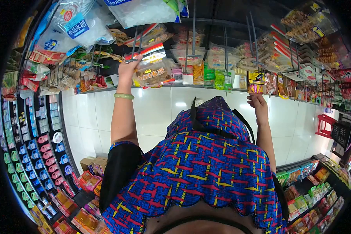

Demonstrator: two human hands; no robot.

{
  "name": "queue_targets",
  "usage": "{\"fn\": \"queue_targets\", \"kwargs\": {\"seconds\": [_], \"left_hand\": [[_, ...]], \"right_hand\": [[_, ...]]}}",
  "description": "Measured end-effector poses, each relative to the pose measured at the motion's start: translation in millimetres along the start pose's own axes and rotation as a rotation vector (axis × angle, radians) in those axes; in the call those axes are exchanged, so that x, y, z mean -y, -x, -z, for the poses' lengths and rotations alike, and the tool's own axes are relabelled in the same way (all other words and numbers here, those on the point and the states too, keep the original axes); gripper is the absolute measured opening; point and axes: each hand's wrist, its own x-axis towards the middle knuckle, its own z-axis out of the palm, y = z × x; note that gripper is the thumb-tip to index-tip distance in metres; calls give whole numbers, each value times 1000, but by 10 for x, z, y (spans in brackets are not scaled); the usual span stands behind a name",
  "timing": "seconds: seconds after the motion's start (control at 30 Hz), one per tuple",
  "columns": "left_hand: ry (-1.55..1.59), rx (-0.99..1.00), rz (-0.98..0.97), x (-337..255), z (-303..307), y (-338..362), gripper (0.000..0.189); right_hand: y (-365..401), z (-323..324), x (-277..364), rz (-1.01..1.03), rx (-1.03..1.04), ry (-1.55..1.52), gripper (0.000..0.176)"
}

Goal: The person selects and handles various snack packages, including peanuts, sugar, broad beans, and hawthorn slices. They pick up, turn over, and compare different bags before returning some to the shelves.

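Note:
My left hand (128,72), with a green bangle at the wrist, is raised to the hanging rack. Its fingers are closed at the edge of a clear snack packet (154,72) with a red and black top strip, beside a metal hook (133,52). My right hand (257,102) is near the shelf's front edge, just below a yellow and black packet (256,81). Its fingers are bent, and whether they touch or hold anything is too small to tell.
Large white bags (76,25) hang at the upper left. More packets (279,48) hang on hooks to the right. Bottle shelves (35,156) stand at the left, snack shelves (312,199) at the lower right. A red stool (324,125) stands at the right.

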Motion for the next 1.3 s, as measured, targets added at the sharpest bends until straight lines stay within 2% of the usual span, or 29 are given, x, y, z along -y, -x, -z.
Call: {"fn": "queue_targets", "kwargs": {"seconds": [0.17, 0.27, 0.33, 0.4, 0.43, 0.5, 0.57, 0.63, 0.7, 0.77, 0.83, 0.87, 0.9, 0.93, 0.97, 1.0, 1.03, 1.07, 1.1, 1.17, 1.2, 1.23, 1.3], "left_hand": [[67, 17, 36, -16, 8, 28, 28], [-45, 11, 46, -51, -41, -88, 28], [14, 66, -84, -49, -110, -198, 35], [25, 103, -106, 11, -152, -429, 39], [34, 135, -125, 85, -187, -570, 43], [54, 6, -302, 445, -217, -911, 26], [356, 10, -391, 423, -376, -891, 29], [419, -135, -435, 672, -369, -966, 38], [131, -403, -270, 609, -541, -558, 48], [-208, -561, -168, 799, -624, -223, 52], [-156, -502, -123, 1590, -623, -85, 59], [-270, -453, -107, 1651, -718, 281, 66], [9, -267, -40, 1982, -741, 461, 71], [-317, -388, 107, 2095, -839, 778, 70], [-179, -387, 269, 2439, -833, 948, 71], [-59, -352, 475, 2040, -974, 1380, 72], [9, -319, 587, 2180, -948, 1579, 75], [55, -300, 654, 2132, -981, 1792, 74], [59, -308, 657, 2109, -955, 1924, 74], [102, -231, 690, 2097, -930, 2125, 72], [81, -238, 671, 2074, -940, 2160, 62], [85, -249, 674, 2004, -976, 2176, 62], [38, -91, 578, 1852, -1070, 2132, 55]], "right_hand": [[38, 76, -84, -15, 0, -6, 18], [20, 140, -176, -16, 13, 9, 19], [16, 152, -208, -14, 8, 19, 19], [-9, 215, -206, 30, -95, 105, 21], [-61, 304, -224, 45, -120, 105, 29], [-205, 516, -185, 105, -293, 63, 40], [-530, 882, -153, 270, -424, 122, 50], [-814, 1183, 39, 413, -528, 91, 55], [-1099, 1446, 271, 456, -532, 8, 59], [-1429, 1650, 420, 503, -524, -4, 61], [-1572, 1735, 603, 552, -504, -24, 62], [-1571, 1703, 752, 439, -432, -101, 64], [-1580, 1695, 839, 323, -358, -176, 66], [-1702, 1717, 765, 300, -298, -321, 61], [-1751, 1747, 731, 300, -291, -322, 61], [-1794, 1783, 704, 243, -273, -241, 55], [-1820, 1811, 685, 187, -254, -156, 50], [-1775, 1754, 629, 270, -256, -281, 36], [-1689, 1705, 615, 270, -247, -278, 36], [-1461, 1615, 646, 430, -262, -211, 29], [-1355, 1586, 648, 526, -241, -153, 25], [-1251, 1573, 626, 526, -229, -153, 25], [-1019, 1549, 584, 471, -275, -31, 25]]}}
